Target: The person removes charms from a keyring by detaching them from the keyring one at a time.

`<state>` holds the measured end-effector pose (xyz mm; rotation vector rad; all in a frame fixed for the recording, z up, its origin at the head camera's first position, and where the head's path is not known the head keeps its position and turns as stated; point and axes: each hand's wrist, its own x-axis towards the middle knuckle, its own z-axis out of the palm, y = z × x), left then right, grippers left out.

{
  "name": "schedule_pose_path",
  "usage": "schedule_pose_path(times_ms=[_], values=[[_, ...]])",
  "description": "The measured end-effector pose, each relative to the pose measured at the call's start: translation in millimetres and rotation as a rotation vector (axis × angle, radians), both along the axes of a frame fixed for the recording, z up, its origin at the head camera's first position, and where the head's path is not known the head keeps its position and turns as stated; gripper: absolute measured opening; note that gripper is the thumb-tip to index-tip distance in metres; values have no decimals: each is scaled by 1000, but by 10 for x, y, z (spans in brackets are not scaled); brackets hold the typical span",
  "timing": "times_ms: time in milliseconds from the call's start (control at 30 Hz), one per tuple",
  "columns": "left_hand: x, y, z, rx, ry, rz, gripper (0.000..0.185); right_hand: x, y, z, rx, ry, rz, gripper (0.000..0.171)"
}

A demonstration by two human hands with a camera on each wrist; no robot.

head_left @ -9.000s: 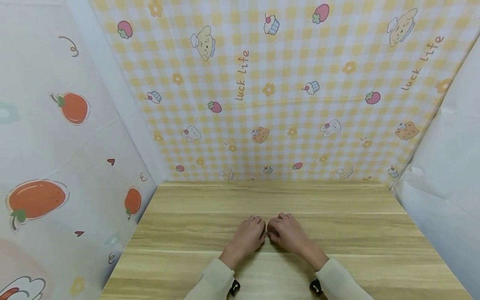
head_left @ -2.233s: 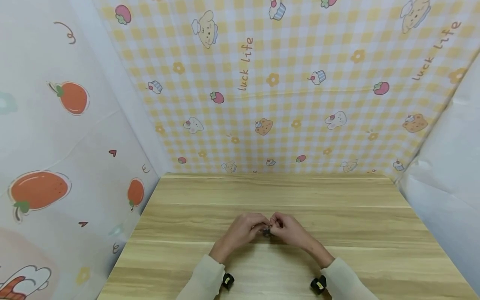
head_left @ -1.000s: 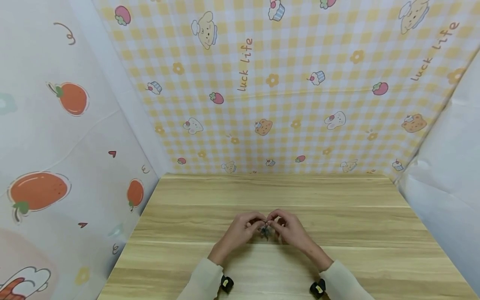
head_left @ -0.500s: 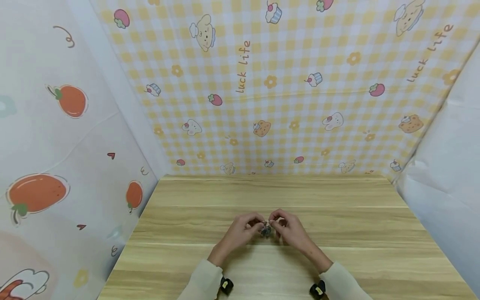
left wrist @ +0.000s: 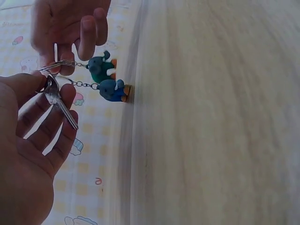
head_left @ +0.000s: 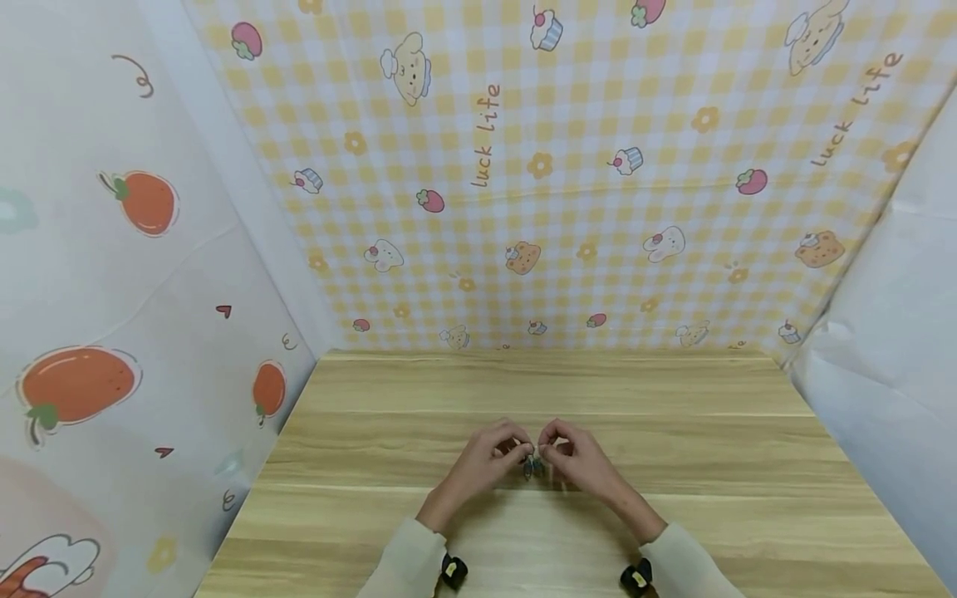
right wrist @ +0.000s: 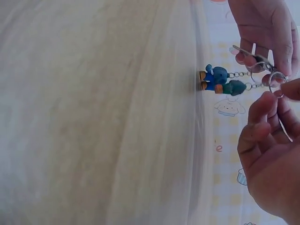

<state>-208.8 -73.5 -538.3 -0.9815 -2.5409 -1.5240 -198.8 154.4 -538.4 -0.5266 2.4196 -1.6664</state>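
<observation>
Two small elephant charms, one green (left wrist: 99, 70) and one blue (left wrist: 112, 90), hang on short chains from metal split rings. With thumb and fingertips my left hand (head_left: 486, 457) pinches the ring on the blue elephant's side, where a silver key (left wrist: 62, 104) hangs. My right hand (head_left: 581, 465) pinches the other split ring (right wrist: 277, 84), on the green elephant's chain. Both hands are close together, fingertips a little apart. In the head view the charms (head_left: 532, 468) are tiny between the hands. Whether the two rings are linked I cannot tell.
The hands are above a wood-grain table (head_left: 359, 465). Behind it rises a yellow checked cloth (head_left: 568, 216) with cartoon prints. A white fruit-print sheet (head_left: 187, 274) stands at the left, a plain white one (head_left: 897, 349) at the right.
Nine seconds ago the hands were curled together, hiding most of what they held. Since then the charms have come into view, hanging below the fingers. The fingertips have just drawn slightly apart.
</observation>
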Motion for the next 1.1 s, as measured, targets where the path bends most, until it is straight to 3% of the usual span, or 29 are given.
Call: schedule_pose_path(times_ms=[300, 500, 700, 900, 1100], values=[[18, -6, -23, 16, 27, -36, 11, -3, 18, 1, -39, -24, 101, 18], [26, -26, 4, 23, 16, -53, 8, 1, 29, 15, -52, -99, 141, 26], [6, -54, 16, 43, 66, -71, 4, 2, 51, 22, -130, -144, 175, 32], [-11, -80, -9, 61, 73, -53, 4, -9, 50, 3, -239, -195, 181, 37], [9, -81, -16, 67, 50, -28, 8, -28, 32, 13, -194, -181, 152, 32]])
